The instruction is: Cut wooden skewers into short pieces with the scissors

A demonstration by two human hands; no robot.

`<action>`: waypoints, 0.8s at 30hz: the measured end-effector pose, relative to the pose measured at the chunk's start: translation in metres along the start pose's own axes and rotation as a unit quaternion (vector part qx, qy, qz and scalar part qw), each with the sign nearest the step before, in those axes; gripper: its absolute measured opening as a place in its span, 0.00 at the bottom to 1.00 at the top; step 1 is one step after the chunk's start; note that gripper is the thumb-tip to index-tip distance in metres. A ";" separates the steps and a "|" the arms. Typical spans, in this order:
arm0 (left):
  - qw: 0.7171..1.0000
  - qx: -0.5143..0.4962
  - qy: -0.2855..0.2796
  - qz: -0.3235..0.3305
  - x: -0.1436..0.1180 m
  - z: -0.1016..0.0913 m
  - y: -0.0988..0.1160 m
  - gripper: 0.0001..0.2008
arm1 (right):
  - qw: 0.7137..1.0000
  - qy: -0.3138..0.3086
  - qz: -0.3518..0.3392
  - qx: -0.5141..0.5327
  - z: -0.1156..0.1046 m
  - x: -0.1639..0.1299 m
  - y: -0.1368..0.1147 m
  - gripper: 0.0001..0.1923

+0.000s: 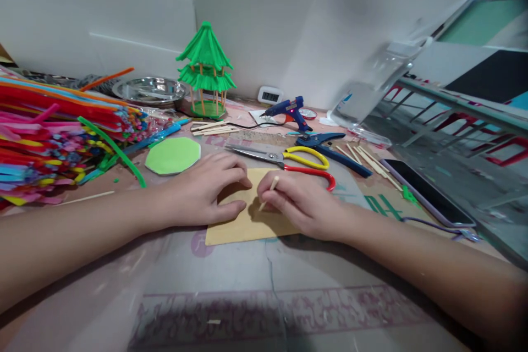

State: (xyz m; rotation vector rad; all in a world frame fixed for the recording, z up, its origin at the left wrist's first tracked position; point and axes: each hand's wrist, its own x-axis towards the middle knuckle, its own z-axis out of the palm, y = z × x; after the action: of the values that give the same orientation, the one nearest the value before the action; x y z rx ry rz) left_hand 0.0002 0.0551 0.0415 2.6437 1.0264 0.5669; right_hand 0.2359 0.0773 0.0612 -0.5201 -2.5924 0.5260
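A sheet of tan card [235, 231] lies flat on the table in front of me. My right hand [301, 201] pinches a short thin wooden stick [273, 190], tilted with its lower end at the card. My left hand [210, 190] rests on the card's left side, fingers curved and thumb apart, with nothing held. Just behind the card lie scissors [284, 157] with one yellow and one red handle. A light green octagonal piece [173, 155] sits beyond my left hand.
Bundles of coloured pipe cleaners [45, 143] fill the left. Behind stand a green pagoda model [206, 69], a metal bowl [150, 89], a small digital clock [270, 94] and a blue glue gun [289, 109]. Blue pliers [330, 151], wooden sticks [371, 162] and a phone [427, 190] lie right.
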 end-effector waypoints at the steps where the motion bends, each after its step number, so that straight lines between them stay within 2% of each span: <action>1: 1.000 0.001 0.002 0.000 0.000 0.000 0.000 0.13 | 1.000 -0.005 -0.002 -0.002 0.000 0.001 0.000 0.09; 5: 1.000 0.010 0.012 -0.014 -0.001 0.001 -0.002 0.13 | 0.996 0.047 0.064 -0.051 0.001 0.003 0.011 0.08; 6: 1.000 0.011 0.012 -0.015 -0.001 0.002 -0.002 0.13 | 0.993 0.063 0.091 -0.035 0.002 0.003 0.014 0.08; 8: 1.000 0.013 0.014 -0.011 -0.002 0.002 -0.002 0.13 | 0.981 0.101 0.150 0.075 0.003 0.003 0.017 0.08; 10: 1.000 0.013 0.024 -0.001 -0.002 0.003 -0.003 0.13 | 0.936 0.135 0.197 0.258 0.003 0.004 0.017 0.09; 12: 0.999 0.014 0.049 0.019 -0.002 0.002 -0.003 0.11 | 0.866 0.136 0.222 0.428 0.005 0.004 0.017 0.12; 14: 0.995 0.020 0.087 0.042 -0.001 0.002 -0.003 0.07 | 0.811 0.116 0.234 0.523 0.006 0.005 0.017 0.17; 15: 0.993 0.023 0.105 0.052 -0.001 0.001 -0.003 0.06 | 0.796 0.110 0.239 0.545 0.007 0.005 0.018 0.18; 18: 0.988 0.028 0.136 0.073 -0.001 0.000 -0.003 0.08 | 0.784 0.115 0.246 0.558 0.010 0.006 0.020 0.18; 24: 0.984 0.029 0.147 0.093 -0.002 0.001 -0.005 0.08 | 0.781 0.114 0.263 0.554 0.011 0.007 0.017 0.19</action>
State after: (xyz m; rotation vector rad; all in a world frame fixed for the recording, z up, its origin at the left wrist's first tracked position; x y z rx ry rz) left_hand -0.0036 0.0569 0.0380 2.7833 0.8856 1.0063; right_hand 0.2298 0.0919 0.0468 -0.7648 -1.4431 1.8420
